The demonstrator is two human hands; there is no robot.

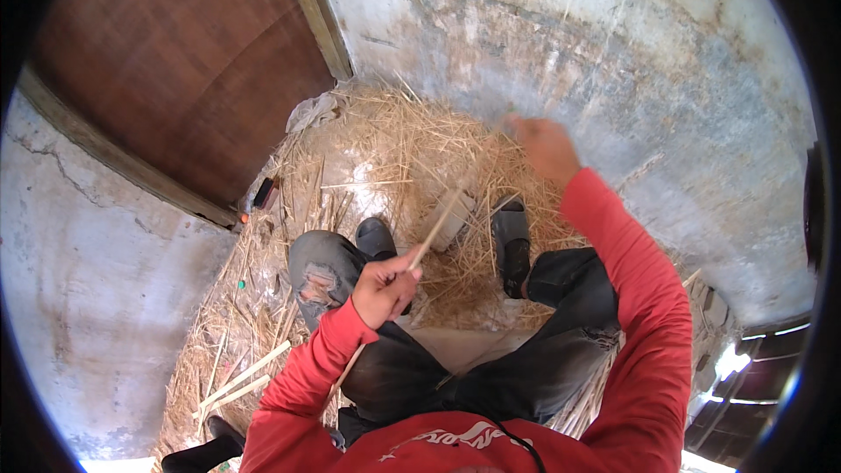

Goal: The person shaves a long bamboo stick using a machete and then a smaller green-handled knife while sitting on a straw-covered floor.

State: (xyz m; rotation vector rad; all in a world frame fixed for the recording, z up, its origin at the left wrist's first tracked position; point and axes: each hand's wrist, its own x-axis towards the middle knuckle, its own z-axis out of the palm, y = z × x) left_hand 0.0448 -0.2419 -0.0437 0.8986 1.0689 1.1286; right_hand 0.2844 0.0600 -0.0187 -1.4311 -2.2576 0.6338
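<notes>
My left hand (385, 289) is closed around a thin pale strip (441, 226), which looks like split bamboo. The strip slants up and away from the fist, and its lower part runs back beside my left forearm. Raised out to the right in front of the wall, my right hand (547, 151) is blurred by motion. Its fingers look pinched together, with a small greenish bit at their tips that I cannot make out. Below the strip's far end, a pale block (451, 219) lies on the floor between my feet.
Straw-like shavings (385, 136) cover the floor. Longer pale strips (241, 384) lie at the lower left. A small dark and red object (265, 194) sits by the brown door panel (193, 61). A worn plaster wall (596, 61) curves round the far and right sides.
</notes>
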